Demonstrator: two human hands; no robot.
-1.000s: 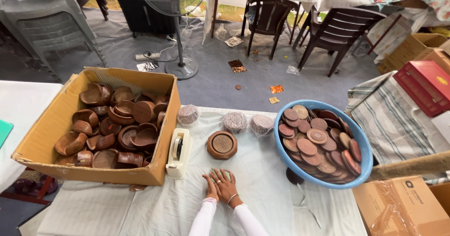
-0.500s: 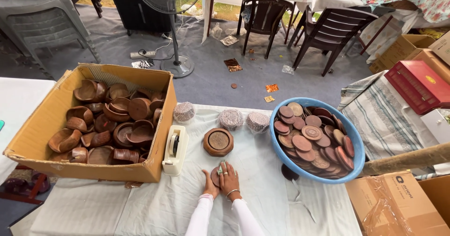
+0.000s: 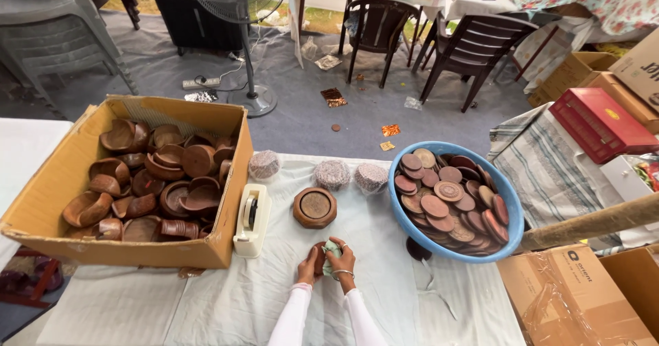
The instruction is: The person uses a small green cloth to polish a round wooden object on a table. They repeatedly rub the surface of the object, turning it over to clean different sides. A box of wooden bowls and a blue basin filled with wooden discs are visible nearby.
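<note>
rubbing a small brown wooden disc [image 3: 316, 258], pinched upright in the left hand [image 3: 307, 267] just above the worktop [image 3: 226, 305], with a green cloth [image 3: 330, 257] in the right hand [image 3: 342, 260]'s closed grip; the blue basin [image 3: 511, 212] of discs seemingly awaits.

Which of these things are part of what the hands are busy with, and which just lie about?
In use:
left hand holding a brown disc
right hand holding a green cloth
bowl of discs
box of wooden cups

Lying about:
tape dispenser
fan
chairs
red box
</note>
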